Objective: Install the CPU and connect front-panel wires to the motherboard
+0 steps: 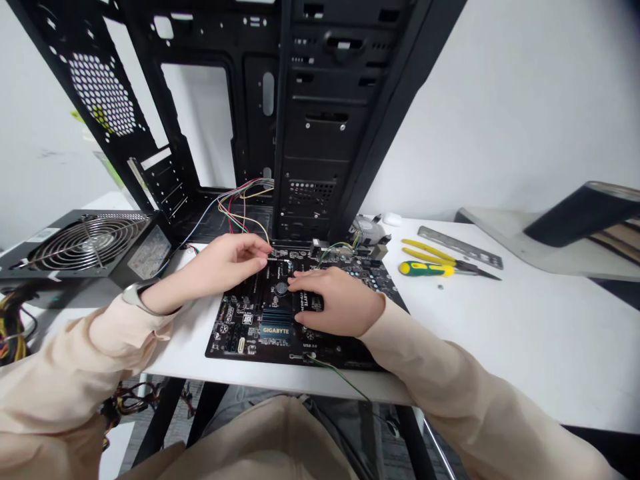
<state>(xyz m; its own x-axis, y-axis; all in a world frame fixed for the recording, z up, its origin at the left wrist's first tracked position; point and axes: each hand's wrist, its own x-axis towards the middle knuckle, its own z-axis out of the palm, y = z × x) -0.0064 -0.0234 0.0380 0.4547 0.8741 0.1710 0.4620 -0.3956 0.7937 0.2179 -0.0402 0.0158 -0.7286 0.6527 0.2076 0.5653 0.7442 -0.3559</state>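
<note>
A black Gigabyte motherboard (235, 347) lies flat near the table's front edge. My left hand (225, 263) reaches over its far left part, with thumb and fingertips slightly apart beside a thin yellow wire (255, 221). No object shows between those fingers. Across the board's middle rests my right hand (343, 300), its thumb and fingers spread near the round coin battery (281, 289). That hand covers part of the board. Nearer the front is a blue-black heatsink (276, 328). A green wire (340, 372) runs from the board's front edge down over the table edge.
An open black computer case (320, 147) stands behind the board. At left sits a power supply (100, 247) with bundled cables (15, 327). To the right lie yellow-handled pliers (440, 257), a green-yellow screwdriver (425, 269) and a metal I/O plate (460, 247). Further right is a grey stand (520, 233).
</note>
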